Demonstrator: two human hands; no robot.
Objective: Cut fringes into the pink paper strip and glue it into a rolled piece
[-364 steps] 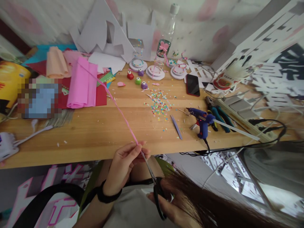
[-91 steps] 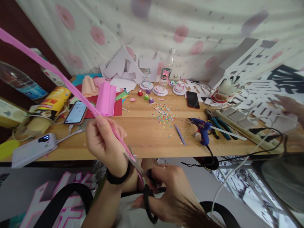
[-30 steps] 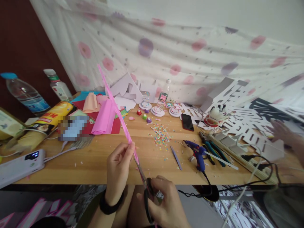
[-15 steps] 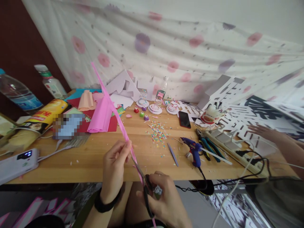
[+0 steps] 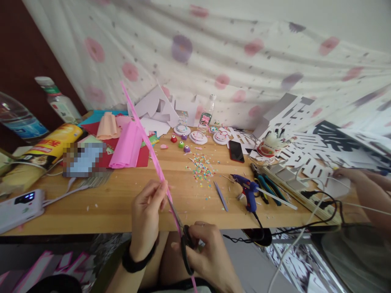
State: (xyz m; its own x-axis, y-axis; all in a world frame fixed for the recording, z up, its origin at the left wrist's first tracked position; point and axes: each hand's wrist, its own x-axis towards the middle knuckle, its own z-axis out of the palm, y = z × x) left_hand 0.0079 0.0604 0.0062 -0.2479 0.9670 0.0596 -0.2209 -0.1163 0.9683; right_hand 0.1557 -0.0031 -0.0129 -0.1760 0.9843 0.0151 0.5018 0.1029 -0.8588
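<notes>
While your left hand (image 5: 146,217) pinches a long pink paper strip (image 5: 155,162) between thumb and bent fingers, your right hand (image 5: 210,250) has its fingers curled around the handles of black-handled scissors (image 5: 183,241). The strip slants above the near edge of a wooden table (image 5: 119,211), its top end rising past your left hand, its lower part running along the blades and down beside the handles; how far apart the blades stand, you cannot tell. Writing shows in several places. At far left, a yellow bag (image 5: 56,143) bears large red characters, too blurred to read. Two bottles behind it, one with a blue label (image 5: 24,124), carry print too small to make out, and a white power bank (image 5: 20,211) has a dark display with lit digits, also unclear. At the right, a red-labelled cup (image 5: 265,149) has unreadable lettering. Between lie confetti (image 5: 204,169), tweezers (image 5: 220,196) and a blue glue gun (image 5: 249,191).
</notes>
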